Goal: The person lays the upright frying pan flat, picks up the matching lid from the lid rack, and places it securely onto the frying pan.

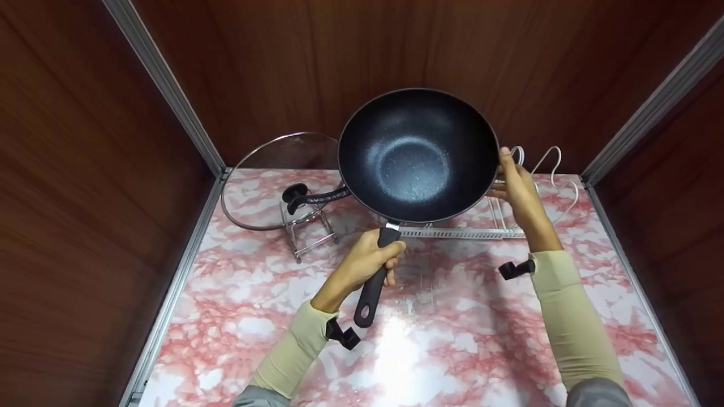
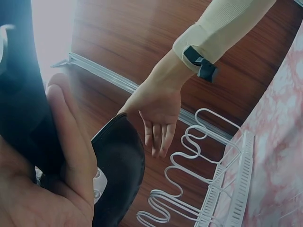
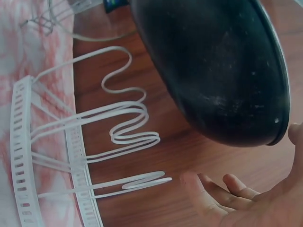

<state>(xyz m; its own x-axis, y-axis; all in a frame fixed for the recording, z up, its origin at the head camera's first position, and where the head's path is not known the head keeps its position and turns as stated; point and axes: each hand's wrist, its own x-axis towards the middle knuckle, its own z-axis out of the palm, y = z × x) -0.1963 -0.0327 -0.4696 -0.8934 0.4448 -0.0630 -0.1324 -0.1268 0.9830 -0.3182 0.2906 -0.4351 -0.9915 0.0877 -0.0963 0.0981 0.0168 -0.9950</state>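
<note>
A black wok (image 1: 417, 158) with a speckled inside is held up off the counter, its inside facing the head camera. My left hand (image 1: 365, 257) grips its long black handle (image 1: 370, 297), thumb across the top. At the right edge of the wok is my right hand (image 1: 517, 186), its thumb at the rim. In the right wrist view the fingers (image 3: 232, 198) of that hand extend below the wok's dark outer side (image 3: 213, 71), apart from it. Behind the wok stands a white wire rack (image 3: 21, 151), partly hidden in the head view.
To the left, a clear glass lid with a metal rim (image 1: 224, 206) and black knob (image 1: 294, 192) leans by a small metal stand (image 1: 317, 244). A dark patterned handle (image 1: 328, 195) pokes out behind the wok. Brown wood panels (image 1: 271, 68) enclose the pink-and-white marbled counter (image 1: 237, 333).
</note>
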